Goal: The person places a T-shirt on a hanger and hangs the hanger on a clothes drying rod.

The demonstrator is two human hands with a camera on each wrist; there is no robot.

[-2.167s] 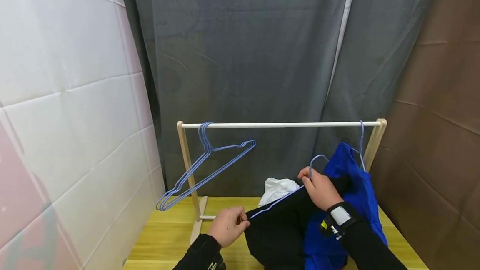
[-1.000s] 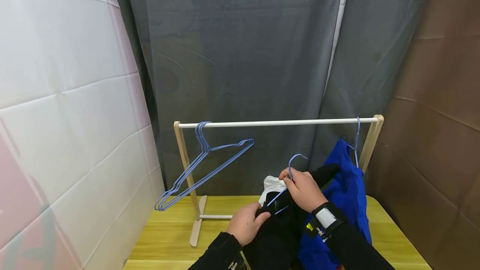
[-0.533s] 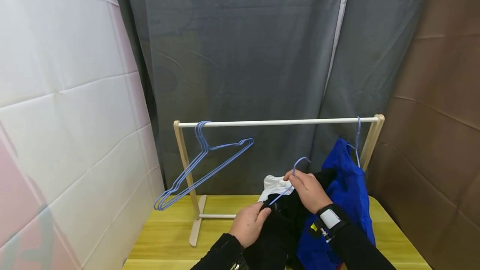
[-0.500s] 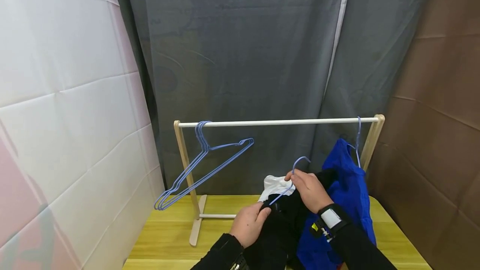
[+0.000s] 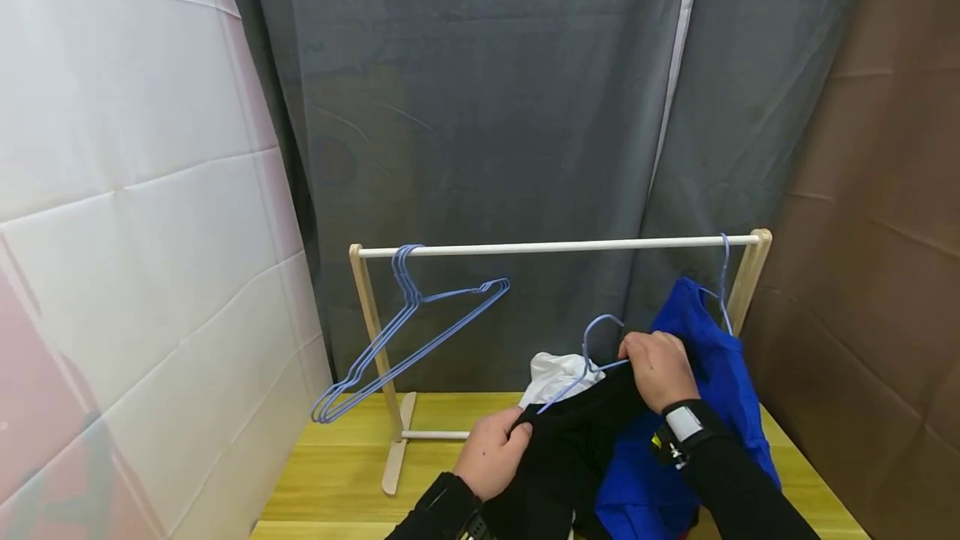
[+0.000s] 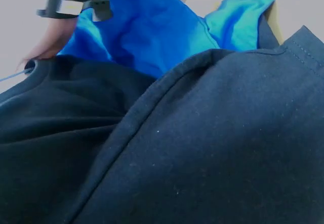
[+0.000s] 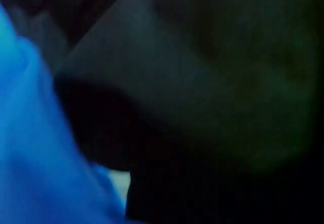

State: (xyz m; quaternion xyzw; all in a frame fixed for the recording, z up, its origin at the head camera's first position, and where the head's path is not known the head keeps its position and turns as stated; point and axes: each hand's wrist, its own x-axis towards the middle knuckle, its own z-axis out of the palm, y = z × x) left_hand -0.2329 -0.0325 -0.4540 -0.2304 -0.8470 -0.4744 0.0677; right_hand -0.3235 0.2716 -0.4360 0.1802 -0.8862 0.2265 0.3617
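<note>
In the lower middle of the frame, the left hand (image 5: pixel 491 452) pinches the edge of a black cloth (image 5: pixel 558 457), near the left end of a blue hanger (image 5: pixel 586 348). The right hand (image 5: pixel 662 369), at lower right, grips the cloth at the hanger's other side. The hanger lies slanted between both hands; the cloth hangs below them.
</note>
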